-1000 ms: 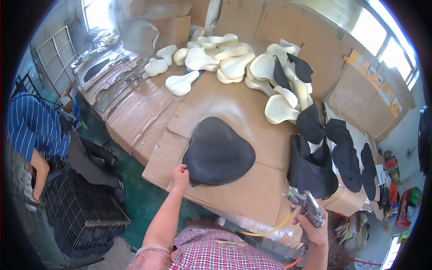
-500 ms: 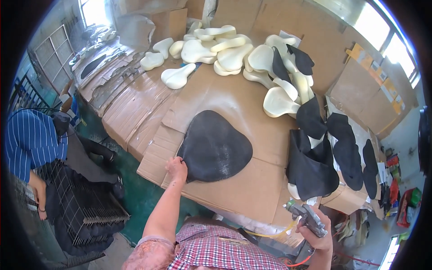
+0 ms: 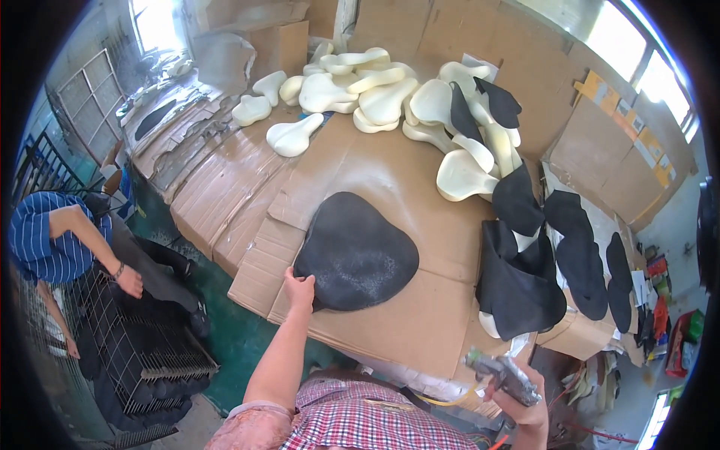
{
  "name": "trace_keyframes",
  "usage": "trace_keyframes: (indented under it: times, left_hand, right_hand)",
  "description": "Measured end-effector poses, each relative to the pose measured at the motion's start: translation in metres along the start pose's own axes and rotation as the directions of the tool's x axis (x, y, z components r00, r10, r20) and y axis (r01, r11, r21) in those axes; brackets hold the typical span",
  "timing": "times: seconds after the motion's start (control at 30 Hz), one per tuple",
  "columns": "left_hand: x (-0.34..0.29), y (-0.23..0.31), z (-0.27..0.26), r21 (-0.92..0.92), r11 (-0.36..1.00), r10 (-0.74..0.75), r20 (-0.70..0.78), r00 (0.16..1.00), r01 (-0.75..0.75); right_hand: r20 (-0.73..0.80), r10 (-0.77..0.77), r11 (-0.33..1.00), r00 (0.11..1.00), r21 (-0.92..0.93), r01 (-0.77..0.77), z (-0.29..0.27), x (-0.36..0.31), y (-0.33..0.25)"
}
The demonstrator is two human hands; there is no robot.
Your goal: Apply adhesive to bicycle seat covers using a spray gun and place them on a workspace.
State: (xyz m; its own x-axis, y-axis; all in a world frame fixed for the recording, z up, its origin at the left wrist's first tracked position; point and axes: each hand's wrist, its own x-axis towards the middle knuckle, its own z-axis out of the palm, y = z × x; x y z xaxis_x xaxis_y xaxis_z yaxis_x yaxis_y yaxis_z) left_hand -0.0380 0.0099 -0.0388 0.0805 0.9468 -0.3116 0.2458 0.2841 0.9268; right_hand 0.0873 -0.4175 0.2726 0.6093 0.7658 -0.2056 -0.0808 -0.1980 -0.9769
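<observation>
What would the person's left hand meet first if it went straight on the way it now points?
The black sheet: the left hand is at its near left edge, pointing onto it. Whether the hand would pass over or under the sheet is unclear.

From my end I get a fairly bright feed, with daylight burning out the window (image 3: 156, 26) at upper left and the window row (image 3: 616, 34) at upper right, where the glare leaves a bluish fringe along the round edge. The light lies soft over the cardboard-covered bench (image 3: 420, 315), nearly washing out the pale foam pieces (image 3: 322, 92), while the green floor (image 3: 240, 322) sits dimmer. My fisheye view bends straight lines and drops to black in the corners, and the spray gun (image 3: 512, 377) looks slightly smeared.
</observation>
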Motion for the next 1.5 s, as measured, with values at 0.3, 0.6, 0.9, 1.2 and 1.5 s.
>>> trace_keyframes:
  times: [0.3,0.6,0.9,1.2,1.5]
  left_hand:
    - [-0.047,0.156,0.069,-0.493,0.827,0.174,0.684,0.708,0.273]
    - [-0.044,0.321,0.077,-0.843,0.458,0.594,0.526,0.609,0.282]
    - [0.029,0.306,-0.128,-0.973,0.231,0.579,0.139,0.804,0.002]
    - [0.042,0.218,-0.288,-0.812,0.378,0.515,-0.215,0.830,-0.445]
    - [0.066,0.168,-0.332,-0.809,0.362,0.271,-0.385,0.882,-0.464]
  right_hand:
    - [-0.093,-0.104,0.993,0.990,0.046,0.108,0.003,0.015,0.002]
    - [-0.079,-0.020,0.998,0.997,0.061,0.025,0.003,-0.002,0.010]
    - [-0.196,-0.094,0.995,0.976,-0.051,0.086,0.006,-0.013,0.006]
    - [0.024,0.144,0.988,0.989,0.056,-0.146,0.029,-0.015,-0.013]
    - [-0.217,-0.124,0.992,0.968,0.000,0.127,0.024,0.024,-0.002]
